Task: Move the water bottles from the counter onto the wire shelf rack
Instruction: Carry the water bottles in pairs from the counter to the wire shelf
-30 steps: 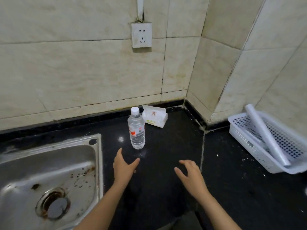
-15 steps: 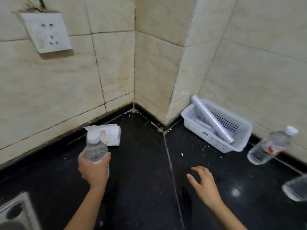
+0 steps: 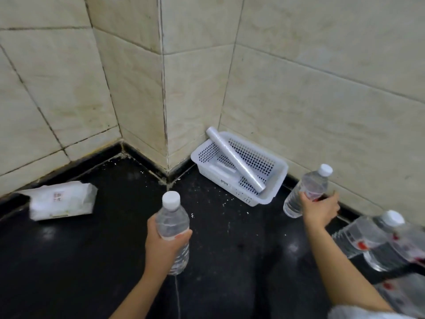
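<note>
My left hand (image 3: 164,246) grips a clear water bottle (image 3: 173,223) with a white cap, held above the black counter (image 3: 115,261). My right hand (image 3: 319,209) is wrapped around a second clear bottle (image 3: 307,189) with a red label, which stands by the right wall. Several more bottles (image 3: 377,238) with red labels crowd the counter at the right edge. No wire shelf rack is in view.
A white perforated basket (image 3: 278,178) holding a roll of clear film (image 3: 234,158) sits in the tiled corner. A white tissue pack (image 3: 62,200) lies at the left by the wall.
The view has swung right, away from the sink. My left hand has carried its bottle toward the middle. My right hand has reached out and closed on the bottle by the right wall.
</note>
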